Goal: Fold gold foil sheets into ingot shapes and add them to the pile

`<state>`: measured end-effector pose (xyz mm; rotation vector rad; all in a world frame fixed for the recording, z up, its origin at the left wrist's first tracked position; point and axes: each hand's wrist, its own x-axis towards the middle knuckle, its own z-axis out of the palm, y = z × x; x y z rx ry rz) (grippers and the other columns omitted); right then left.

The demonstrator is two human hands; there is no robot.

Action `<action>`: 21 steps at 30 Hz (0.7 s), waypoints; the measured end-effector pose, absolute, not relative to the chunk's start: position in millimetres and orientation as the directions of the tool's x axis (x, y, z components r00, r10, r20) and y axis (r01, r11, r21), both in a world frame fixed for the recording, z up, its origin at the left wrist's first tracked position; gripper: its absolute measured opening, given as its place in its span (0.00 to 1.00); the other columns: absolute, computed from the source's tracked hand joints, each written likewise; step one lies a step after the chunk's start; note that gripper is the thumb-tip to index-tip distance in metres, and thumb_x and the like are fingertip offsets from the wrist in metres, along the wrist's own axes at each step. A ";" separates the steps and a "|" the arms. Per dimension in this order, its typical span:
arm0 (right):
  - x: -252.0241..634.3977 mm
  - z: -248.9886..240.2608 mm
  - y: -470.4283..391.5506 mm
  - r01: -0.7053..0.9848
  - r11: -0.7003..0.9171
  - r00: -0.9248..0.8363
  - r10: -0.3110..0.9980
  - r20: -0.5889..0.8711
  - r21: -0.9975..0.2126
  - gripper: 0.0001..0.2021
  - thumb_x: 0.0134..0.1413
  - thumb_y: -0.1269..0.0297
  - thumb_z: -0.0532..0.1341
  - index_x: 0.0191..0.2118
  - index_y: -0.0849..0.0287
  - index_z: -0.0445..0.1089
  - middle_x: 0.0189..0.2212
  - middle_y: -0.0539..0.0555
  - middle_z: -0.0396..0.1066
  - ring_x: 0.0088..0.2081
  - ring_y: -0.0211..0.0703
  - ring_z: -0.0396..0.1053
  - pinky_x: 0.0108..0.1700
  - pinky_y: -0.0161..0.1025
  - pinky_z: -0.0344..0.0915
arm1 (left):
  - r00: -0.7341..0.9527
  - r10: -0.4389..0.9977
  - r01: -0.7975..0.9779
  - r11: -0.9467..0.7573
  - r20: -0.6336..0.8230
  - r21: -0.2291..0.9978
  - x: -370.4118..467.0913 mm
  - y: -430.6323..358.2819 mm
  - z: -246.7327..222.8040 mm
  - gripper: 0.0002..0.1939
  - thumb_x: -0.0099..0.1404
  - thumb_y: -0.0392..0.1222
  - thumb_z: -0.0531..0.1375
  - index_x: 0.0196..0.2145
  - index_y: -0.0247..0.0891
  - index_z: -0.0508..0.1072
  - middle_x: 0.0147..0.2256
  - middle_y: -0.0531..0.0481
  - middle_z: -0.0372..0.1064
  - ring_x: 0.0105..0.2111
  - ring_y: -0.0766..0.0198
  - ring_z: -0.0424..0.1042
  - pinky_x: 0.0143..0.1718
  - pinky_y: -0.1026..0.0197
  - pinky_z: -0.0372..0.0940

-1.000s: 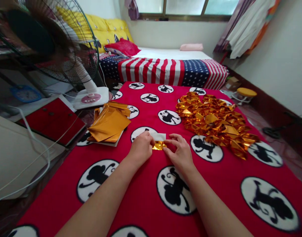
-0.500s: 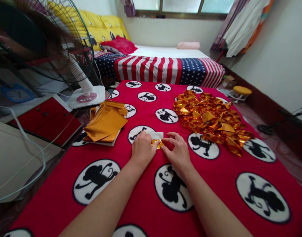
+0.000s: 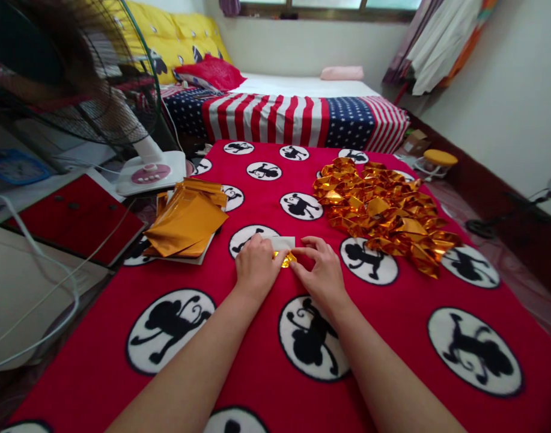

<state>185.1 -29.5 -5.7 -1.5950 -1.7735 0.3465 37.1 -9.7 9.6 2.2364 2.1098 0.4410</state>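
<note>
A small sheet of gold foil paper point(image 3: 283, 259), gold below and pale on its far part, lies on the red monkey-print cloth point(image 3: 257, 204). My left hand point(image 3: 256, 264) is closed on its left side, with the thumb at the gold edge. On the other side my right hand point(image 3: 319, 264) pinches the gold edge between thumb and fingers. Both hands rest low at the cloth, and the fingers partly hide the sheet. To the left lies a stack of flat gold foil sheets point(image 3: 185, 219). A heap of folded gold foil pieces point(image 3: 383, 210) spreads out on the right.
An electric fan point(image 3: 151, 168) stands at the left, its blades blurred. A red board point(image 3: 77, 210) and a white cable point(image 3: 45, 252) lie beside the cloth. Behind is a bed with a striped, starred cover point(image 3: 275, 117). A yellow stool point(image 3: 440, 158) stands back right.
The whole view has shifted slightly. Both hands stay at the foil paper, and its gold edge now looks more bent up between the thumbs.
</note>
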 end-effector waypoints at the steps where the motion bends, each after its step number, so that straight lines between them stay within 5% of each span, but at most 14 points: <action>1: 185.0 -5.3 -29.7 0.753 0.200 0.020 0.945 0.326 -0.627 0.08 0.48 0.65 0.67 0.38 0.52 0.79 0.47 0.54 0.71 0.46 0.49 0.68 0.52 0.49 0.63 | 0.038 0.983 0.974 -0.076 0.178 0.215 37.4 -9.7 9.8 0.19 0.64 0.56 0.56 0.32 0.37 0.76 0.36 0.44 0.70 0.36 0.56 0.72 0.32 0.59 0.62; 8: 185.8 -6.7 -28.3 0.761 0.202 0.016 0.945 0.328 -0.617 0.09 0.49 0.65 0.66 0.39 0.53 0.78 0.47 0.54 0.71 0.46 0.49 0.68 0.51 0.49 0.63 | 0.019 0.990 0.976 -0.049 0.140 0.212 39.9 -9.1 12.3 0.28 0.62 0.65 0.53 0.36 0.36 0.77 0.39 0.41 0.70 0.38 0.54 0.73 0.33 0.59 0.63; 21: 185.9 -4.9 -29.0 0.760 0.182 0.018 0.954 0.300 -0.624 0.09 0.49 0.64 0.67 0.38 0.51 0.78 0.48 0.54 0.70 0.47 0.49 0.67 0.52 0.49 0.62 | 0.050 0.988 0.963 -0.086 0.144 0.256 33.9 -6.1 11.5 0.23 0.62 0.62 0.56 0.30 0.38 0.77 0.35 0.44 0.70 0.33 0.56 0.72 0.31 0.59 0.61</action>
